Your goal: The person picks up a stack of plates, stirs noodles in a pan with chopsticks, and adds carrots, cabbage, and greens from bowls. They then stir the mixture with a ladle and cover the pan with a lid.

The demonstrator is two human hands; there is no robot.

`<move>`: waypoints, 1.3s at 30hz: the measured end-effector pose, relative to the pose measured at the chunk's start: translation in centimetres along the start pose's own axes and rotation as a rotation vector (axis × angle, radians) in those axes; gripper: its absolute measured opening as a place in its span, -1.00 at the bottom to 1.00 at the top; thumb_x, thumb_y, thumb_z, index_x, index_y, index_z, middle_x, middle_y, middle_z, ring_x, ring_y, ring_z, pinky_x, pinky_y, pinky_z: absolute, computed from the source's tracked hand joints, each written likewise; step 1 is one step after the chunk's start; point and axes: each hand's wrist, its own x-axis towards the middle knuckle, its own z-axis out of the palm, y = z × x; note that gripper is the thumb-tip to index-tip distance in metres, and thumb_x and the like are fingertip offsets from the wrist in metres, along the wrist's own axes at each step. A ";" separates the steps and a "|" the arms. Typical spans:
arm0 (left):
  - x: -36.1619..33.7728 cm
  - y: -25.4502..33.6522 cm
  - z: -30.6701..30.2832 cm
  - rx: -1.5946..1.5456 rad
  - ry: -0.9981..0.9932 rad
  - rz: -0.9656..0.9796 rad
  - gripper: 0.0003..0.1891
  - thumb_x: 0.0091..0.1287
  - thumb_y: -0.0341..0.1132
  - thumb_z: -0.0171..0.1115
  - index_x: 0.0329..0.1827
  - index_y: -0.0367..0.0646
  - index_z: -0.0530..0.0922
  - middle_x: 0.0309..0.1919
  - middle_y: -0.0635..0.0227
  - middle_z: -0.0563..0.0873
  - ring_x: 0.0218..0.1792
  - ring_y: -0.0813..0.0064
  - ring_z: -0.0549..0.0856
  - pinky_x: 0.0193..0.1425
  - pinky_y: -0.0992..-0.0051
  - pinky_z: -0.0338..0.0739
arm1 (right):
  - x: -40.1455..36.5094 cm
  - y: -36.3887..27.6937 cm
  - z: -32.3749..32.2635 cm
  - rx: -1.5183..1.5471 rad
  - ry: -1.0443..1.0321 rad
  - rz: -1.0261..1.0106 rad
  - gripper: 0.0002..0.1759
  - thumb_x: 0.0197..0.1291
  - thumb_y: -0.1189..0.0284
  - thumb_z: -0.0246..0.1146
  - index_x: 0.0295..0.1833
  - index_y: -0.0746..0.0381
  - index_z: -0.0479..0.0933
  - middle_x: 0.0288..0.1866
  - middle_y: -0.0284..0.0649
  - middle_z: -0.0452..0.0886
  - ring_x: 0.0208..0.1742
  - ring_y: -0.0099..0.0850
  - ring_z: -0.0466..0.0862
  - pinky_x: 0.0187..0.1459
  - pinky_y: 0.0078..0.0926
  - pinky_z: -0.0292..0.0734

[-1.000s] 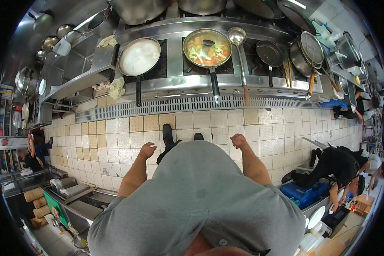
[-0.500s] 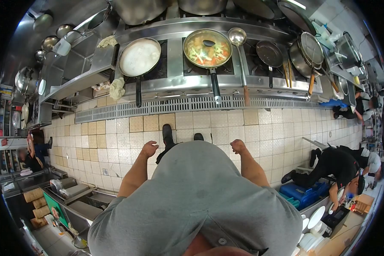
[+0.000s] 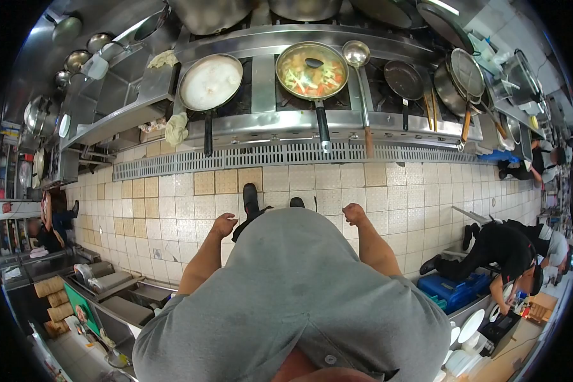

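My left hand (image 3: 224,225) hangs beside my grey shirt, over the tiled floor, its fingers loosely curled with nothing seen in them. On the other side, my right hand (image 3: 354,214) is also curled and holds nothing that I can see. Neither touches the stove. Ahead on the burners stands a pan of white, foamy liquid (image 3: 211,83). Beside it is a pan of chopped vegetables in broth (image 3: 311,71), with a dark round knob above it, apparently on a clear lid. A long-handled ladle (image 3: 356,53) lies to its right.
A small dark frying pan (image 3: 402,79) and a deep pot with a strainer (image 3: 465,73) stand farther right. A floor grate (image 3: 267,156) runs along the stove. A co-worker in black (image 3: 503,248) bends at the right near a blue container (image 3: 455,290). Another person (image 3: 51,229) is at far left.
The view has shifted very slightly, so the stove and pans sit a few pixels to the right. My hands stay almost in the same place. The bending co-worker's hands have moved a little.
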 end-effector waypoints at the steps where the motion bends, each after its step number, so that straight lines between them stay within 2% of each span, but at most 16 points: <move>1: -0.2 -0.2 0.1 -0.030 -0.004 -0.021 -0.53 0.36 -0.09 0.32 0.24 -0.16 0.61 0.07 -0.01 0.75 0.16 0.12 0.71 0.29 0.33 0.58 | 0.0 0.0 0.1 0.005 0.007 0.023 -0.69 0.35 0.21 0.21 -0.09 0.26 0.61 -0.40 -0.24 0.61 -0.41 -0.35 0.67 -0.43 -0.26 0.65; 2: -0.3 -0.4 0.1 -0.031 -0.003 -0.023 -0.53 0.36 -0.09 0.32 0.24 -0.16 0.61 0.07 -0.01 0.75 0.16 0.12 0.71 0.29 0.33 0.58 | -0.1 0.1 0.2 0.003 0.005 0.022 -0.69 0.35 0.21 0.21 -0.09 0.26 0.61 -0.40 -0.24 0.61 -0.41 -0.35 0.67 -0.43 -0.26 0.65; 3: -0.4 -0.7 0.0 -0.001 0.009 0.001 -0.54 0.36 -0.09 0.32 0.24 -0.16 0.62 0.10 -0.01 0.74 0.17 0.11 0.70 0.30 0.33 0.57 | -0.2 0.2 0.5 0.001 0.034 -0.018 -0.67 0.37 0.22 0.15 -0.28 0.27 0.57 -0.50 -0.20 0.59 -0.51 -0.32 0.63 -0.47 -0.25 0.63; 4: -0.4 -0.8 0.0 0.029 0.020 0.027 -0.54 0.36 -0.10 0.31 0.23 -0.16 0.62 0.12 -0.01 0.73 0.19 0.09 0.69 0.32 0.33 0.56 | -0.3 0.3 0.6 -0.002 0.065 -0.057 -0.57 0.40 0.23 0.10 -0.47 0.29 0.53 -0.61 -0.15 0.56 -0.62 -0.29 0.59 -0.50 -0.23 0.60; 8: -0.5 -1.2 -0.1 0.025 0.008 0.007 -0.54 0.36 -0.10 0.31 0.23 -0.16 0.62 0.14 0.02 0.73 0.20 0.08 0.69 0.34 0.34 0.55 | -0.2 0.1 0.6 -0.047 0.028 -0.060 -0.56 0.40 0.22 0.09 -0.46 0.31 0.53 -0.60 -0.12 0.57 -0.62 -0.26 0.60 -0.49 -0.22 0.61; 17: -0.7 -0.9 -0.2 0.035 -0.001 0.028 -0.55 0.36 -0.10 0.30 0.23 -0.15 0.62 0.00 -0.03 0.78 0.09 0.15 0.75 0.26 0.35 0.60 | 1.0 0.3 1.1 0.010 0.025 -0.062 -0.58 0.39 0.23 0.11 -0.44 0.32 0.55 -0.60 -0.14 0.56 -0.59 -0.30 0.61 -0.54 -0.24 0.58; 19: -0.8 -0.7 -0.3 0.055 -0.006 0.038 -0.55 0.36 -0.10 0.31 0.22 -0.15 0.62 -0.02 -0.01 0.79 0.09 0.16 0.75 0.26 0.34 0.60 | 1.3 0.0 0.7 -0.034 -0.065 -0.009 -0.74 0.33 0.25 0.20 -0.19 0.24 0.56 -0.45 -0.28 0.56 -0.45 -0.37 0.62 -0.46 -0.27 0.62; 23: -1.3 -0.5 -0.2 -0.016 0.012 -0.009 -0.56 0.36 -0.11 0.32 0.22 -0.15 0.62 -0.06 0.01 0.80 0.08 0.17 0.75 0.25 0.35 0.60 | 1.0 0.0 0.7 -0.011 -0.013 -0.002 -0.74 0.35 0.25 0.20 -0.15 0.24 0.55 -0.44 -0.27 0.56 -0.43 -0.37 0.63 -0.45 -0.26 0.62; 25: -1.0 -0.8 -0.1 0.009 0.024 0.040 -0.53 0.37 -0.15 0.32 0.28 -0.17 0.58 -0.15 0.13 0.81 -0.18 0.36 0.76 0.01 0.40 0.66 | 1.2 0.1 0.6 -0.038 -0.051 0.014 -0.72 0.36 0.23 0.20 -0.11 0.25 0.56 -0.41 -0.26 0.57 -0.42 -0.36 0.64 -0.43 -0.25 0.64; 26: -0.9 -1.0 0.1 0.007 0.023 0.040 -0.53 0.37 -0.15 0.32 0.28 -0.17 0.58 -0.15 0.13 0.81 -0.18 0.36 0.76 0.01 0.40 0.66 | 1.2 0.2 0.7 -0.040 -0.051 0.015 -0.72 0.36 0.23 0.20 -0.11 0.25 0.56 -0.41 -0.26 0.57 -0.42 -0.36 0.64 -0.43 -0.25 0.64; 28: -0.8 -1.3 0.3 0.012 0.045 0.071 -0.53 0.37 -0.15 0.33 0.27 -0.17 0.59 -0.13 0.11 0.81 -0.14 0.34 0.77 0.04 0.40 0.66 | 1.0 0.5 1.1 -0.053 0.023 -0.057 -0.57 0.38 0.22 0.13 -0.44 0.32 0.55 -0.58 -0.13 0.60 -0.58 -0.29 0.61 -0.48 -0.24 0.60; 29: -1.3 -0.7 0.2 0.008 0.047 0.067 -0.53 0.37 -0.15 0.33 0.27 -0.17 0.59 -0.13 0.11 0.81 -0.14 0.34 0.77 0.04 0.40 0.66 | 0.7 0.4 1.1 -0.058 0.020 -0.059 -0.57 0.38 0.22 0.13 -0.44 0.32 0.55 -0.58 -0.13 0.60 -0.58 -0.29 0.61 -0.48 -0.24 0.60; 31: -2.0 0.3 0.0 0.013 0.041 0.035 -0.57 0.37 -0.13 0.33 0.21 -0.16 0.62 -0.09 0.05 0.81 0.08 0.20 0.76 0.24 0.37 0.60 | 0.3 0.4 1.1 -0.014 0.047 -0.045 -0.57 0.40 0.20 0.13 -0.41 0.32 0.55 -0.57 -0.13 0.59 -0.57 -0.29 0.62 -0.48 -0.25 0.61; 35: -2.0 0.5 0.0 0.027 0.033 0.066 -0.57 0.36 -0.13 0.33 0.20 -0.16 0.62 -0.09 0.06 0.81 0.07 0.21 0.76 0.24 0.37 0.60 | 0.1 0.1 0.8 -0.042 0.037 -0.055 -0.58 0.41 0.18 0.14 -0.38 0.30 0.56 -0.57 -0.15 0.59 -0.57 -0.30 0.61 -0.49 -0.26 0.61; 39: -2.5 1.3 -0.1 0.020 0.028 0.016 -0.58 0.36 -0.13 0.32 0.20 -0.15 0.63 -0.08 0.06 0.81 0.06 0.20 0.76 0.25 0.36 0.59 | 0.1 0.0 0.7 -0.018 0.042 -0.056 -0.59 0.40 0.18 0.14 -0.38 0.30 0.56 -0.57 -0.16 0.59 -0.58 -0.30 0.61 -0.50 -0.24 0.61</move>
